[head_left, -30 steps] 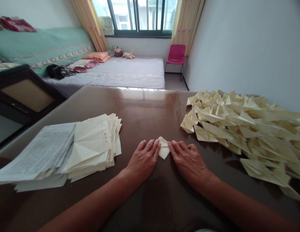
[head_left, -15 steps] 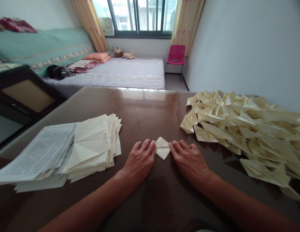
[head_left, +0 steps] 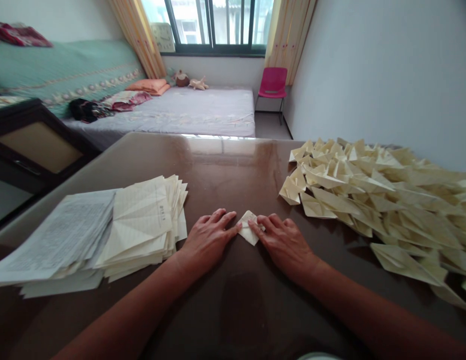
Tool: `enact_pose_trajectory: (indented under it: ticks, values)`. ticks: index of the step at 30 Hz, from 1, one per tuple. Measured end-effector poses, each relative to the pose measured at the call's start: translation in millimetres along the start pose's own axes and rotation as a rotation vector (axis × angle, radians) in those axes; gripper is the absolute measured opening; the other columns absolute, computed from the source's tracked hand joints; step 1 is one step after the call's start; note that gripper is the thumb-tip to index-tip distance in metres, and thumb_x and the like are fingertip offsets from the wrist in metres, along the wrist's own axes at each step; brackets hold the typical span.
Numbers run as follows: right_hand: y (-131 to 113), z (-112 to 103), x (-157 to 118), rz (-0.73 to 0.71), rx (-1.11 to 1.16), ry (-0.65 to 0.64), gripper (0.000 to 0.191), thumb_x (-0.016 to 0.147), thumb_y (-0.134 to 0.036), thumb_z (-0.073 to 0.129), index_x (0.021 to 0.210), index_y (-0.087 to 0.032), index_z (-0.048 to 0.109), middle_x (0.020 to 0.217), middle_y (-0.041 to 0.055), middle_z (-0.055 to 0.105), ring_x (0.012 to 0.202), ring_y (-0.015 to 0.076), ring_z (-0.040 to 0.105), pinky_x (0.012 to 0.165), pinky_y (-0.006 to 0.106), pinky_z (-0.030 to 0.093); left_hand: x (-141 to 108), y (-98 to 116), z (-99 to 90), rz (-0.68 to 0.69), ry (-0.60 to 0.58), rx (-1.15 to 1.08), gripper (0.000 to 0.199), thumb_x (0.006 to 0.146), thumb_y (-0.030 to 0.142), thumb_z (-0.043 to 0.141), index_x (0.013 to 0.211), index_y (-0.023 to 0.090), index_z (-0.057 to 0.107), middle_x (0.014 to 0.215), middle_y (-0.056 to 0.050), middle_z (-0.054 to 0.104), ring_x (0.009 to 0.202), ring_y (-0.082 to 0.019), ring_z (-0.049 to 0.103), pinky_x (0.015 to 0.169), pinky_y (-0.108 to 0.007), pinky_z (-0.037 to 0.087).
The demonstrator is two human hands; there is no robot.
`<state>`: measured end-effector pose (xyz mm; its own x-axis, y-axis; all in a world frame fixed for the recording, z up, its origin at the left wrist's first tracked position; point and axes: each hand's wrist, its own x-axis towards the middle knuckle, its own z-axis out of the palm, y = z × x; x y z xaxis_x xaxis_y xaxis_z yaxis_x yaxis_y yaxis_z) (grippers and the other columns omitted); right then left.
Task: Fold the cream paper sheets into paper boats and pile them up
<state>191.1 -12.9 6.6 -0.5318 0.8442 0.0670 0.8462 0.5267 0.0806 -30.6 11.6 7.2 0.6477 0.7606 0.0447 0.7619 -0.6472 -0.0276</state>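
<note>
A small folded cream paper (head_left: pixel 249 234) lies as a diamond on the brown table (head_left: pixel 225 180). On its left corner rests the thumb of my left hand (head_left: pixel 207 241); the other fingers are spread on the table. My right hand (head_left: pixel 287 244) covers the paper's right side, one finger lying across its face and the other fingers bent beside it. Neither hand wraps round the paper. Left of my hands is a stack of creased cream sheets (head_left: pixel 142 220), beside a stack of printed sheets (head_left: pixel 63 235).
A large heap of folded paper shapes (head_left: pixel 368 185) covers the table's right side by the wall. Beyond the table are a bed (head_left: pixel 202 110), a pink chair (head_left: pixel 273 82) and, at left, a dark cabinet (head_left: pixel 41 145).
My right hand has moved left, its finger now across the paper. My left hand has shifted slightly left and its thumb has spread away from the other fingers.
</note>
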Motion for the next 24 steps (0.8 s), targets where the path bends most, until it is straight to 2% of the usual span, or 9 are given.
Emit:
enact_pose_trajectory:
  ticks: [4,7,9,12,15,17,19,22,24]
  values:
    - [6,2,2,0.034,0.057,0.021,0.039,0.095,-0.024,0.044,0.133,-0.030,0.047,0.119,0.0070,0.058,0.102,0.0225,0.048,0.074,0.034,0.036,2,4,-0.8,0.004,0.029,-0.057,0.042,0.090,0.021,0.047,0.130,0.034,0.050,0.139,-0.001,0.049,0.127,-0.026,0.042,0.093,-0.043,0.044]
    - [13,5,5,0.148,0.089,0.071,0.033,0.096,-0.035,0.044,0.125,-0.025,0.053,0.110,0.0075,0.060,0.100,0.0222,0.049,0.075,0.033,0.037,6,9,2.0,0.011,0.085,-0.157,0.032,0.091,0.021,0.046,0.121,0.025,0.058,0.124,-0.005,0.058,0.115,-0.023,0.049,0.091,-0.038,0.047]
    - [17,7,8,0.203,0.113,0.085,0.031,0.094,-0.041,0.045,0.113,-0.021,0.058,0.103,0.0080,0.060,0.099,0.0229,0.050,0.075,0.033,0.037,9,11,6.4,0.031,0.138,-0.233,0.026,0.093,0.021,0.044,0.111,0.020,0.063,0.113,-0.006,0.061,0.105,-0.020,0.053,0.091,-0.035,0.048]
    - [21,9,10,0.187,0.221,0.076,0.023,0.091,-0.041,0.051,0.096,-0.020,0.059,0.096,0.0055,0.058,0.095,0.0208,0.051,0.076,0.031,0.039,13,11,14.0,0.037,0.222,-0.336,0.022,0.094,0.023,0.043,0.092,0.017,0.064,0.107,-0.007,0.061,0.098,-0.017,0.055,0.090,-0.032,0.049]
    - [20,11,10,0.183,0.348,0.078,0.017,0.088,-0.037,0.055,0.090,-0.020,0.058,0.093,0.0036,0.058,0.091,0.0181,0.051,0.076,0.029,0.041,14,10,17.9,0.004,0.255,-0.398,0.021,0.094,0.023,0.045,0.082,0.018,0.061,0.106,-0.005,0.060,0.096,-0.016,0.057,0.089,-0.032,0.050]
    - [17,13,9,0.188,0.431,0.077,0.012,0.087,-0.033,0.056,0.089,-0.021,0.058,0.092,0.0025,0.058,0.088,0.0171,0.052,0.075,0.029,0.041,14,11,18.1,-0.027,0.247,-0.437,0.016,0.093,0.022,0.045,0.087,0.018,0.059,0.109,-0.004,0.058,0.094,-0.014,0.059,0.089,-0.031,0.050]
    - [14,14,8,0.182,0.515,0.097,0.009,0.088,-0.029,0.055,0.089,-0.021,0.058,0.092,0.0020,0.060,0.088,0.0168,0.053,0.076,0.029,0.041,14,13,17.5,-0.060,0.243,-0.477,0.014,0.093,0.023,0.046,0.100,0.019,0.057,0.118,-0.005,0.054,0.093,-0.013,0.060,0.088,-0.029,0.051]
    - [12,16,8,0.143,0.659,0.172,0.009,0.090,-0.025,0.052,0.092,-0.022,0.059,0.099,0.0031,0.062,0.094,0.0172,0.054,0.082,0.031,0.042,14,15,17.3,-0.092,0.244,-0.507,0.033,0.092,0.027,0.048,0.124,0.020,0.046,0.128,-0.008,0.051,0.092,-0.014,0.061,0.089,-0.031,0.051]
    - [12,15,9,0.099,0.797,0.222,0.010,0.091,-0.023,0.051,0.093,-0.022,0.060,0.102,0.0035,0.063,0.098,0.0167,0.055,0.086,0.031,0.043,14,14,17.0,-0.105,0.219,-0.538,0.042,0.092,0.029,0.048,0.132,0.018,0.041,0.127,-0.010,0.054,0.085,-0.014,0.061,0.089,-0.033,0.050]
